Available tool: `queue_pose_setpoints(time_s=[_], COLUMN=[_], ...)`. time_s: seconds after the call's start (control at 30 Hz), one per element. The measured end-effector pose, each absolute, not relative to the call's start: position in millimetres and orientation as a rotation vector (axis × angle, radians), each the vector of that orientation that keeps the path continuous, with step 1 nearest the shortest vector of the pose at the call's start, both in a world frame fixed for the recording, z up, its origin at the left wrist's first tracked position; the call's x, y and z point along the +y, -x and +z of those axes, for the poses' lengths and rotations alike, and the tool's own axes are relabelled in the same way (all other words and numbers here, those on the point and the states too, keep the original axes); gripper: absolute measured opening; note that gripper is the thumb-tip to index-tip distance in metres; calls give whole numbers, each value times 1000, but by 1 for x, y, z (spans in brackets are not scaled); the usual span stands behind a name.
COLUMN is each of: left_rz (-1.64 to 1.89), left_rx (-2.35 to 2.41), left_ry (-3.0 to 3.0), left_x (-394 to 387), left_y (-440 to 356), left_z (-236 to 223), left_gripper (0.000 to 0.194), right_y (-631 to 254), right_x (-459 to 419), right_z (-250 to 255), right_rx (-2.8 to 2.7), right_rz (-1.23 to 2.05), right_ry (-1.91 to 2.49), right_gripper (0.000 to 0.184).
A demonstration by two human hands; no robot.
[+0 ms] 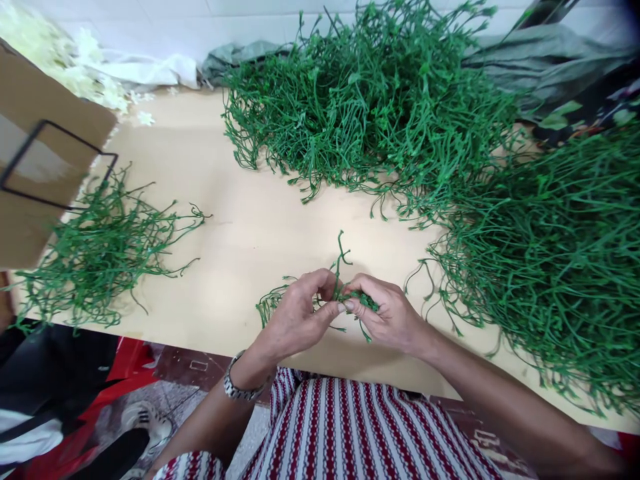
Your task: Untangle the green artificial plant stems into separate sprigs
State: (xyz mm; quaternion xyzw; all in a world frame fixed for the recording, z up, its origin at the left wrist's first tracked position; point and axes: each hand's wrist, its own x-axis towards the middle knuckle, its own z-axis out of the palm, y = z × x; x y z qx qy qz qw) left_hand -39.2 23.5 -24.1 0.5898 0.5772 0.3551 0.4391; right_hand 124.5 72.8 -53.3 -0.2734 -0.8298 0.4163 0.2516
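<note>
My left hand (303,312) and my right hand (384,313) meet thumb to thumb over the front of the table. Between the left thumb and fingers is a green artificial plant stem (339,263), its forked tip sticking up. My right hand closes round green plastic sprigs (367,300), partly hidden by its fingers. Under and beside my left hand lie more thin green sprigs (270,303); whether they join the held stem I cannot tell.
A large heap of green stems (370,107) lies at the back, another (560,253) at the right. A smaller pile (105,250) sits left, by a cardboard box (45,153) and a black wire frame (60,198). Pale flowers (65,60) fill the far left corner.
</note>
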Motion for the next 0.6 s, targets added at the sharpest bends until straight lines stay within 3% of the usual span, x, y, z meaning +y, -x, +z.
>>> queue_pose_setpoints(time_s=[0.27, 0.6], left_rz=[763, 681], left_rx=[1409, 1202], left_ry=[-1644, -1877], left_x=[24, 26], left_y=[49, 53], left_z=[-18, -19], left_gripper=[12, 22], right_y=[-130, -131], right_x=[79, 79], right_z=[-55, -52], right_rx=[-2401, -2461], right_rz=[826, 804], right_ry=[560, 419], right_gripper=[6, 9])
